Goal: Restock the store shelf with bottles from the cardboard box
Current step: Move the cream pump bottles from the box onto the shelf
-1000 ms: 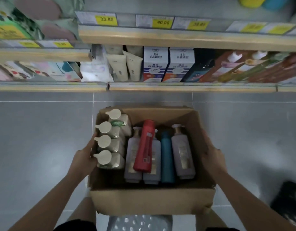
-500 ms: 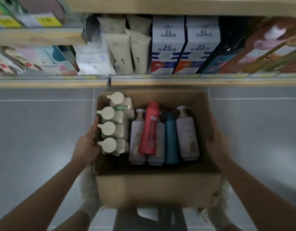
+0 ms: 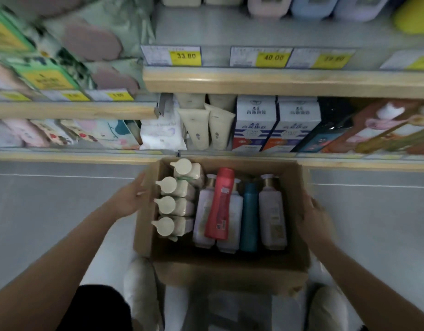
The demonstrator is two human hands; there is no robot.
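An open cardboard box [image 3: 230,273] sits low in front of the store shelf [image 3: 278,82], its far edge by the bottom shelf lip. Inside, several cream pump bottles [image 3: 175,206] stand in a column on the left. Pale lilac bottles [image 3: 272,211] and a teal bottle [image 3: 249,216] lie side by side, with a red bottle [image 3: 220,204] on top of them. My left hand [image 3: 131,199] presses the box's left wall, fingers stretched out. On the right wall, my right hand [image 3: 313,218] holds the box.
The lower shelf holds cream tubes [image 3: 206,125], white-and-blue cartons [image 3: 275,123], a white pack [image 3: 160,132] and boxed goods at right. Yellow price tags [image 3: 186,56] line the upper shelf edge. Grey tiled floor [image 3: 51,199] lies on both sides. White shoes [image 3: 139,290] show below the box.
The box, held in both hands, has come forward to the bottom shelf edge. The view dipped, then lifted, so the upper shelf and price tags show again. Box contents are unchanged.
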